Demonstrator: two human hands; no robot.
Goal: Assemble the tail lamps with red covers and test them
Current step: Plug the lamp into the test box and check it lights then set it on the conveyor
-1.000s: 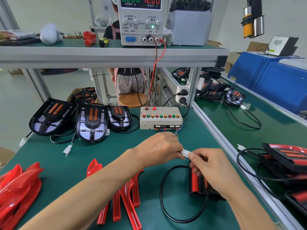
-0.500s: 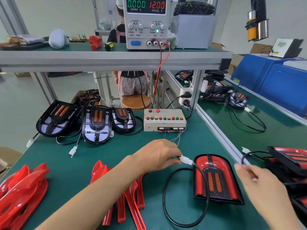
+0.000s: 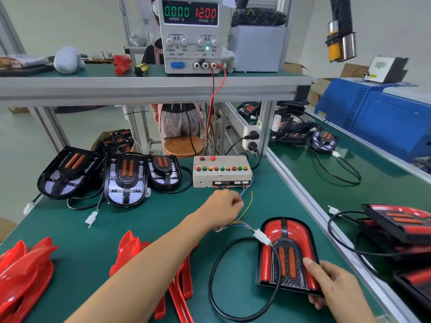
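Right hand (image 3: 335, 285) gripping covered tail lamp (image 3: 288, 252); left hand (image 3: 224, 209) curling emptily beside test box (image 3: 221, 171), risking snagging thin wires (image 3: 235, 223), unplugging connector (image 3: 262, 236).

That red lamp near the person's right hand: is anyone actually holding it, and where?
Yes. The right hand holds the red-covered tail lamp by its near right corner, thumb on top. The left hand, fingers curled, reaches toward the test box.

Illumination is bright, even and diffuse; shadows on the table (image 3: 93, 248) are soft. Wide-angle distortion curves the frame edges. Glossy red covers (image 3: 25, 269) show mild glare.
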